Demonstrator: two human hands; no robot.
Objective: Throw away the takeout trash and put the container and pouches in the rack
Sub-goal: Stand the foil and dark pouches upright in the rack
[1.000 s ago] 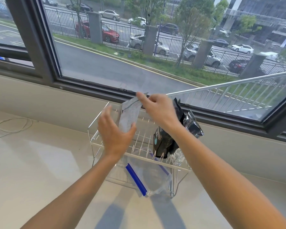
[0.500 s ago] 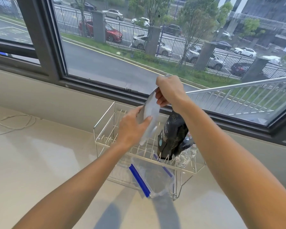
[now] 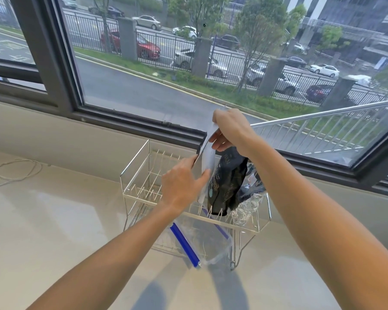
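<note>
A white wire rack stands on the pale counter below the window. Both hands hold a grey-white pouch upright over the rack's upper tier: my right hand pinches its top edge, my left hand grips its lower side. Its bottom end reaches down among the rack's prongs. Right beside it a black pouch stands in the rack, with a silvery clear pouch behind it. A clear container with blue clips lies on the lower tier.
A dark window frame runs along the wall just behind the rack. A thin white cord lies on the counter at the far left. The counter stretches left and in front of the rack.
The grey-white pouch has turned from flat-on to edge-on and dropped lower beside the black pouch. My right hand rose to its top edge; my left hand slid rightwards along its side.
</note>
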